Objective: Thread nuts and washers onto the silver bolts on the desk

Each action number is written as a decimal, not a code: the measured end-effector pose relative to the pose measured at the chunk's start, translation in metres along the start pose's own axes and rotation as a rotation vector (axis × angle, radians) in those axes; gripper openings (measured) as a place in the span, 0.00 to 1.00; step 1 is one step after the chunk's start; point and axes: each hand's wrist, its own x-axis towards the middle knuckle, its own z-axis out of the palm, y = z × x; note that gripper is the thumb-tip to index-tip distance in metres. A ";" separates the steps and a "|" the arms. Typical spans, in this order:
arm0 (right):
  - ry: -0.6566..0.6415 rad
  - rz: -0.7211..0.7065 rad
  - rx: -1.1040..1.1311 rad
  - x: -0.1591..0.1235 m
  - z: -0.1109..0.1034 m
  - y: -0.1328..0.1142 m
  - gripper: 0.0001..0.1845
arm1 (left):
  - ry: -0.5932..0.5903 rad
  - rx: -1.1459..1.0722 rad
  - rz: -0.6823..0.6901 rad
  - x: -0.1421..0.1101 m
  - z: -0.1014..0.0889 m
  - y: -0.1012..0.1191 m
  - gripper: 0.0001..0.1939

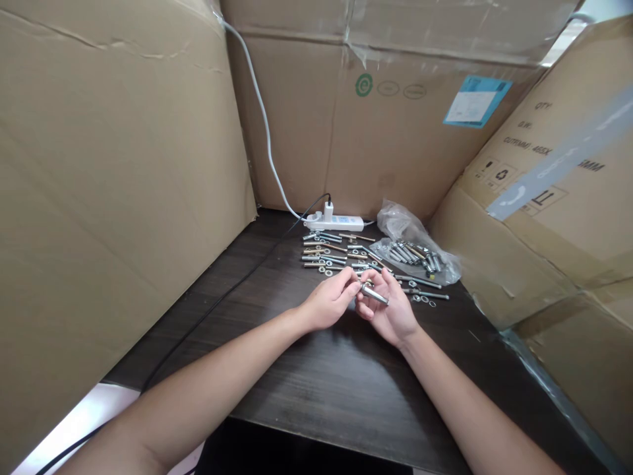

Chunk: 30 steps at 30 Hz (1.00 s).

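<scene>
Fingers first: the left hand (327, 301) has its thumb and fingertips pinched together on the left end of a shiny metal bolt (376, 295). The right hand (393, 315) is palm up with its fingers loosely curled around the bolt; can't tell whether they're actually clamped on it. So the bolt sits between the two hands, tilted down to the right, above a dark table (316, 386).

Just past the hands, on the right, there are a few loose washers (432, 304) next to a couple of long bolts (420, 282) pointing out to the right. Left and a bit farther, rows of silver and brassy bolts (324, 249) are laid out roughly sideways, with small rings and nuts in among them. Too small to sort out each one, tbh.

Right of those rows is a clear plastic bag (403, 224) with a pile of bolts (406, 253) at its near end. A black cord (222, 295) comes up from the near left to a white plug (328, 211) on a white power strip (346, 223) behind the rows. Big cardboard boxes stand around the table: left box (113, 165), far box (297, 125) and right box (544, 218).
</scene>
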 end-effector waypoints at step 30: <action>0.059 -0.023 -0.120 0.001 -0.005 0.002 0.21 | 0.031 -0.027 -0.017 0.001 -0.002 -0.003 0.07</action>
